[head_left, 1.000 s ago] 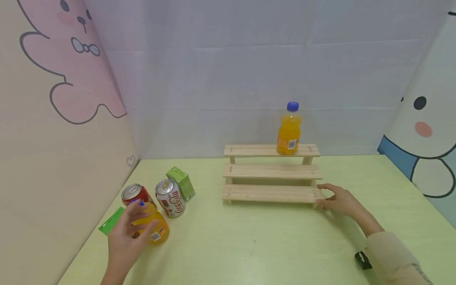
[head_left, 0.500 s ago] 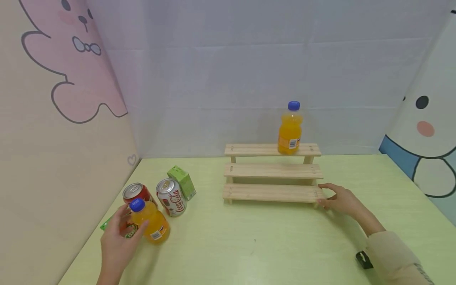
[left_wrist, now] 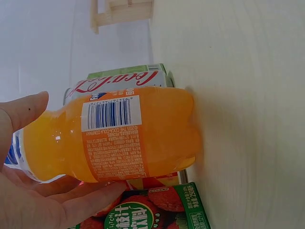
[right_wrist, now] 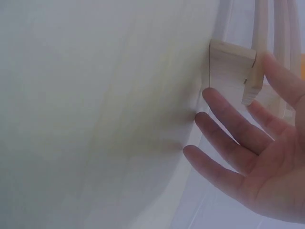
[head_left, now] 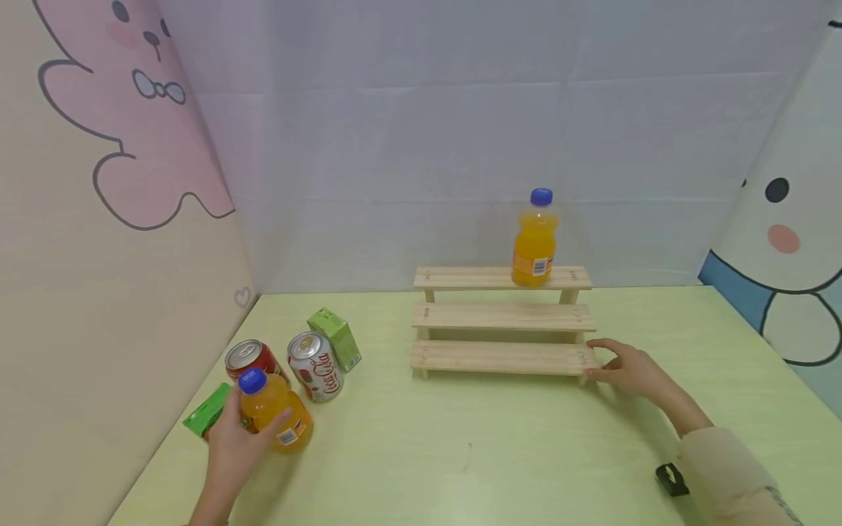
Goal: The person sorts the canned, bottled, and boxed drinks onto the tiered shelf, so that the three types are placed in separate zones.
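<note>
At the left of the table stands a bottle of orange drink (head_left: 289, 424) with a blue cap, barcode facing out. My left hand (head_left: 237, 442) surrounds its upper part; in the left wrist view, straight fingers (left_wrist: 90, 200) lie along one side and the thumb is just off the bottle's shoulder. A three-step wooden rack (head_left: 500, 356) stands right of centre. My right hand (head_left: 625, 372) pinches the right end of its lowest board between thumb and index finger, while its other fingers (right_wrist: 219, 171) stretch out below. Another orange drink bottle (head_left: 534, 248) stands upright on the top step.
Behind the left bottle are a red can (head_left: 251, 358), a silver Coca-Cola can (head_left: 317, 369) and a light green carton (head_left: 335, 340). A green drink carton (head_left: 205, 413) with red fruit pictures lies beside the left hand. A small black object (head_left: 671, 480) lies near the right sleeve.
My left hand has come down from above the bottle's cap to around its upper body, with the thumb at the front. The right hand stays at the rack's end.
</note>
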A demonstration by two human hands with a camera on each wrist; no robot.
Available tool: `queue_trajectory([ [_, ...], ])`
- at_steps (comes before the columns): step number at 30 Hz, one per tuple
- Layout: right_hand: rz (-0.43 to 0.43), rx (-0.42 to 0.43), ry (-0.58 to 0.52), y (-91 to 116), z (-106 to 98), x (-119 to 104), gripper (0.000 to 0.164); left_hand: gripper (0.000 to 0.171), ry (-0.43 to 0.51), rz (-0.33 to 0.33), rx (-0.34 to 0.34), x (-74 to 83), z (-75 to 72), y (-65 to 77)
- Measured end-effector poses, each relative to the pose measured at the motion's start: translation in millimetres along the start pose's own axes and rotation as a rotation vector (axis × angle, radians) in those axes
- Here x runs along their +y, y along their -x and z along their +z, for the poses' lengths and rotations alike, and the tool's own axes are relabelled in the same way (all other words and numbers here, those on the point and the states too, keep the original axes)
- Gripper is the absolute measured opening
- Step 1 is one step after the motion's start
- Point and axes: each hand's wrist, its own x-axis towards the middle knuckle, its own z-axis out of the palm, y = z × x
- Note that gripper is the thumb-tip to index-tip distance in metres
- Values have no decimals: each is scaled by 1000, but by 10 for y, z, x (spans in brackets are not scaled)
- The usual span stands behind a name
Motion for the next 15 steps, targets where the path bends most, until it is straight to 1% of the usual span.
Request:
queue_trajectory([
  [3,10,14,2,-8,4,29,67,72,-13,15,-5,-30,15,-15],
  [9,53,69,-122,-23,8,13,89,66,-12,68,31,-47,32,-25],
  [12,59,70,-176,-41,8,-27,98,64,-14,82,40,-46,30,-22],
  [15,38,49,-224,-65,13,-59,102,62,-19,87,42,-41,24,-16],
])
